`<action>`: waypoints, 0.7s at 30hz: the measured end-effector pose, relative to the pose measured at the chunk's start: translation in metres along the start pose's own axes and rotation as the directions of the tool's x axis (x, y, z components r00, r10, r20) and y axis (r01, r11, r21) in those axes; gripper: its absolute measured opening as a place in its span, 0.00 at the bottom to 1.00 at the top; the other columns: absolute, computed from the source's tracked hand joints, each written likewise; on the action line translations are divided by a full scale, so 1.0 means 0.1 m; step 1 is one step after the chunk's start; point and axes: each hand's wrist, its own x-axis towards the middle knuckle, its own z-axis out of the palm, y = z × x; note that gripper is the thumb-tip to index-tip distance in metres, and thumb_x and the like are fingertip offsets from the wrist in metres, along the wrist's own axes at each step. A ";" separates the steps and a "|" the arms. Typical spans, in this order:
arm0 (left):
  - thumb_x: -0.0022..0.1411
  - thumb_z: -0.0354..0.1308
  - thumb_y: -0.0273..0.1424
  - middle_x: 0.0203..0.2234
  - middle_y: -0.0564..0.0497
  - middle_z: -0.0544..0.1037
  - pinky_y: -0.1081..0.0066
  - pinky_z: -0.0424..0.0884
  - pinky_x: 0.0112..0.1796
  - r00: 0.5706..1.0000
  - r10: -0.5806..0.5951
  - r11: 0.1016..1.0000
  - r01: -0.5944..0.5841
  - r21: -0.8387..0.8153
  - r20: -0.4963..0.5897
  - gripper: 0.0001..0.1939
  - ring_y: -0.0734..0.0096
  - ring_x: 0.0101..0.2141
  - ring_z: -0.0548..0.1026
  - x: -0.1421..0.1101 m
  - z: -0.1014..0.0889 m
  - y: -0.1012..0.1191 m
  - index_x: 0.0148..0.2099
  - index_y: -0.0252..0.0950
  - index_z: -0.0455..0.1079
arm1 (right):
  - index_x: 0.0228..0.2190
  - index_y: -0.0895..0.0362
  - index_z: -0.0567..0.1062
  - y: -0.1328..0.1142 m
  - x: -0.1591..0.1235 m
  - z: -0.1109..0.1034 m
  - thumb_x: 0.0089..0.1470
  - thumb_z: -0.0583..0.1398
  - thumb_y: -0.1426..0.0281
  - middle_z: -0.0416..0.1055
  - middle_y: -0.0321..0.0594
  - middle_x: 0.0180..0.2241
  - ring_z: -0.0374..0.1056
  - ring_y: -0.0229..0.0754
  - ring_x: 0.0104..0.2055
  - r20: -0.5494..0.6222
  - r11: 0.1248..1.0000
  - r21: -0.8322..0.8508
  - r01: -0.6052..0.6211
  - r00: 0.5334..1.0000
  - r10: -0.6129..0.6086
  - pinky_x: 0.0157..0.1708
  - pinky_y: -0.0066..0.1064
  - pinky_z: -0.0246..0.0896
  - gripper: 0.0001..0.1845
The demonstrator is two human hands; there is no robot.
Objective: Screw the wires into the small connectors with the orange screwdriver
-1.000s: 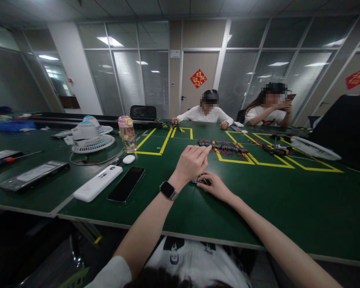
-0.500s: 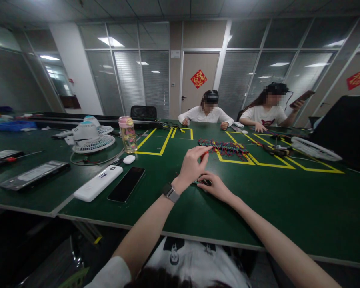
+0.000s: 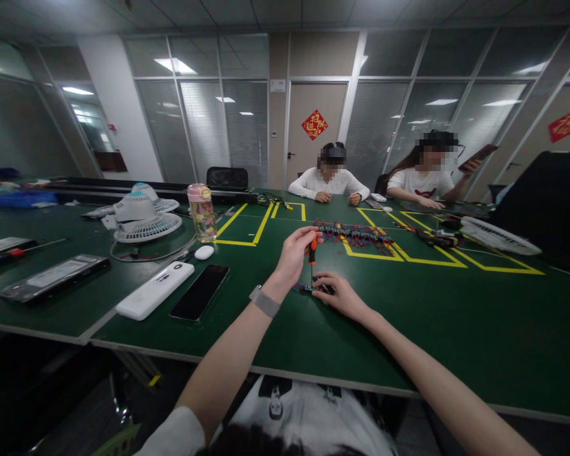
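My left hand (image 3: 296, 253) pinches the top of an orange and black screwdriver (image 3: 312, 251), which stands upright with its shaft pointing down. The shaft's tip meets a small green circuit board (image 3: 306, 288) lying on the table, with thin wires at its left side. My right hand (image 3: 338, 292) rests on the table, its thumb and fingers closed on the board's right end and hiding part of it. Beyond my hands lies a long row of small boards with red and blue wires (image 3: 356, 235).
Left of my hands are a black phone (image 3: 200, 292), a white power bank (image 3: 156, 290), a white oval case (image 3: 204, 253), a drink bottle (image 3: 202, 214), fan parts (image 3: 147, 218) and a hard drive (image 3: 54, 277). Two people (image 3: 331, 180) sit across the green table (image 3: 437, 329).
My left hand has turned and drawn back a little to the left, bringing the screwdriver into plain view. My right hand stays at the board. Both people opposite have shifted their hands.
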 end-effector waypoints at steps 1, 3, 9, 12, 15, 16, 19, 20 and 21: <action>0.62 0.52 0.29 0.36 0.45 0.77 0.70 0.69 0.37 0.995 0.096 0.986 -0.095 0.140 -0.001 0.09 0.70 0.36 0.75 -0.01 0.00 0.00 0.43 0.32 0.69 | 0.33 0.56 0.79 0.00 0.00 0.00 0.51 0.62 0.68 0.71 0.46 0.46 0.68 0.47 0.48 0.000 1.000 0.003 0.003 1.000 -0.003 0.51 0.40 0.60 0.07; 0.63 0.51 0.31 0.36 0.46 0.76 0.68 0.69 0.38 0.939 0.341 0.804 -0.319 0.501 0.050 0.09 0.69 0.36 0.74 -0.05 -0.01 0.02 0.41 0.33 0.70 | 0.32 0.55 0.79 0.01 0.00 0.00 0.51 0.62 0.67 0.71 0.46 0.46 0.68 0.47 0.48 -0.005 1.000 0.006 0.008 1.000 -0.008 0.50 0.40 0.60 0.07; 0.65 0.46 0.30 0.33 0.43 0.73 0.61 0.64 0.41 0.712 0.505 -0.139 -0.491 0.860 0.488 0.13 0.60 0.38 0.70 -0.17 -0.01 0.08 0.45 0.30 0.69 | 0.32 0.56 0.79 -0.02 0.01 0.00 0.50 0.62 0.68 0.72 0.45 0.45 0.69 0.46 0.46 0.001 1.000 -0.002 0.011 1.000 -0.011 0.49 0.39 0.61 0.06; 0.64 0.45 0.25 0.40 0.42 0.73 0.63 0.63 0.45 0.650 0.506 -0.213 -0.543 0.812 0.567 0.16 0.62 0.40 0.69 -0.17 0.00 0.08 0.53 0.28 0.64 | 0.31 0.57 0.79 -0.04 0.01 -0.01 0.51 0.62 0.69 0.72 0.45 0.44 0.69 0.46 0.45 0.006 1.000 -0.003 0.002 1.000 -0.002 0.49 0.38 0.62 0.06; 0.66 0.46 0.29 0.38 0.43 0.73 0.65 0.64 0.41 0.642 0.509 -0.208 -0.555 0.806 0.574 0.16 0.62 0.38 0.70 -0.17 0.00 0.07 0.53 0.29 0.64 | 0.31 0.57 0.79 -0.06 0.01 -0.01 0.51 0.62 0.69 0.71 0.46 0.44 0.69 0.46 0.45 0.006 1.000 -0.002 0.002 1.000 -0.002 0.49 0.38 0.61 0.06; 0.66 0.47 0.32 0.36 0.44 0.73 0.65 0.64 0.40 0.650 0.504 -0.203 -0.551 0.809 0.569 0.16 0.62 0.37 0.70 -0.17 -0.01 0.08 0.52 0.30 0.65 | 0.31 0.57 0.79 -0.06 0.01 -0.01 0.51 0.62 0.69 0.71 0.46 0.44 0.69 0.46 0.45 0.004 1.000 -0.001 0.004 1.000 -0.004 0.49 0.38 0.61 0.06; 0.66 0.47 0.36 0.33 0.44 0.73 0.63 0.64 0.38 0.669 0.483 -0.186 -0.551 0.813 0.564 0.16 0.61 0.36 0.70 -0.18 -0.01 0.09 0.49 0.31 0.67 | 0.31 0.56 0.79 -0.06 0.01 -0.01 0.50 0.62 0.69 0.71 0.45 0.44 0.69 0.46 0.45 -0.003 1.000 0.004 0.012 1.000 -0.012 0.48 0.38 0.61 0.05; 0.66 0.47 0.35 0.34 0.44 0.73 0.63 0.64 0.39 0.666 0.484 -0.177 -0.560 0.809 0.567 0.16 0.61 0.37 0.70 -0.19 -0.01 0.09 0.50 0.31 0.67 | 0.31 0.56 0.79 -0.06 0.01 -0.01 0.50 0.62 0.70 0.72 0.44 0.44 0.69 0.45 0.44 -0.002 1.000 0.007 0.013 1.000 -0.013 0.48 0.38 0.62 0.05; 0.65 0.47 0.32 0.36 0.44 0.73 0.62 0.64 0.41 0.658 0.490 -0.169 -0.571 0.803 0.572 0.16 0.61 0.38 0.70 -0.18 -0.01 0.08 0.52 0.30 0.66 | 0.31 0.56 0.79 -0.05 0.01 -0.01 0.50 0.62 0.70 0.72 0.44 0.43 0.69 0.45 0.44 0.001 1.000 0.007 0.013 1.000 -0.013 0.47 0.38 0.62 0.05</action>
